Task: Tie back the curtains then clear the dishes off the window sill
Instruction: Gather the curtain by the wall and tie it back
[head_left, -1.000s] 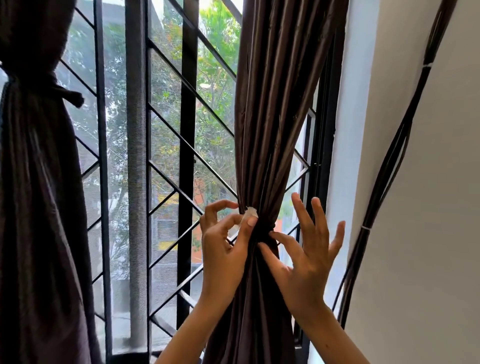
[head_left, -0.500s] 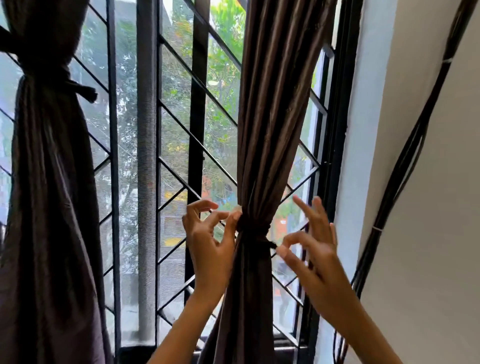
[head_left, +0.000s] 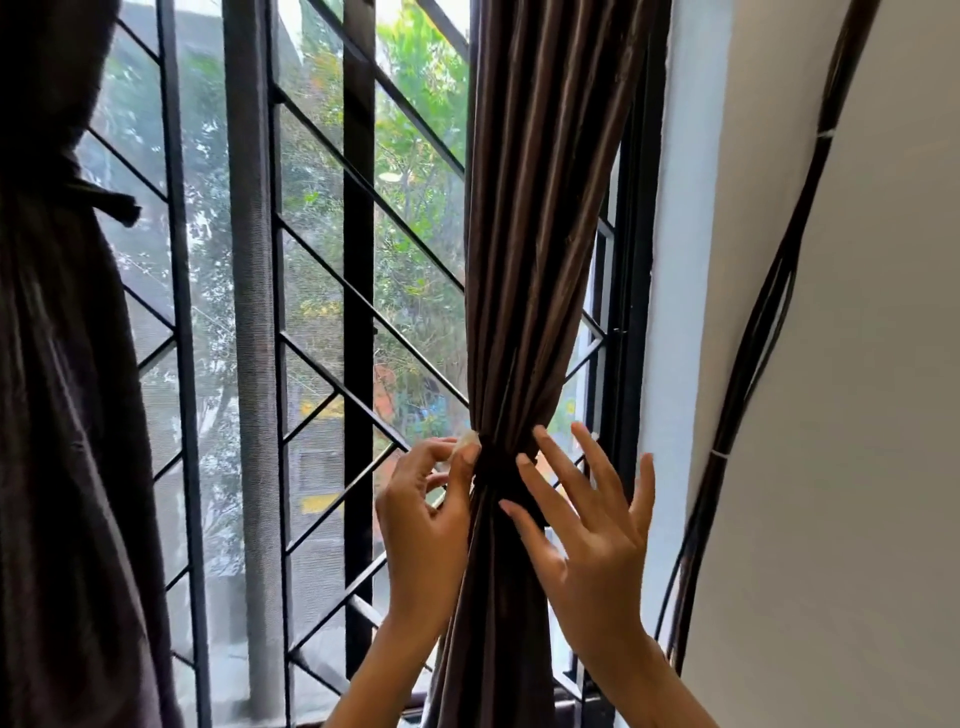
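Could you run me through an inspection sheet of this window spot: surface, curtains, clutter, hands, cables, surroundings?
Surface: sill hidden; no dishes seen.
Job's things: right curtain gathered at a dark tie; left curtain already tied.
Clutter: nothing seen.
Hands: left hand pinches at the tie, something pale at its fingertips; right hand with fingers spread, thumb and forefinger at the tie.
Cables: dark cable bundle runs down the wall.
Surroundings: window grille, trees outside, white wall.

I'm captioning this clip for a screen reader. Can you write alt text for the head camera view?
Two hands work at the gathered waist of a dark brown curtain: the left hand pinches a small pale piece at its tie, the right hand touches it with spread fingers. A second curtain hangs tied at left before a barred window.
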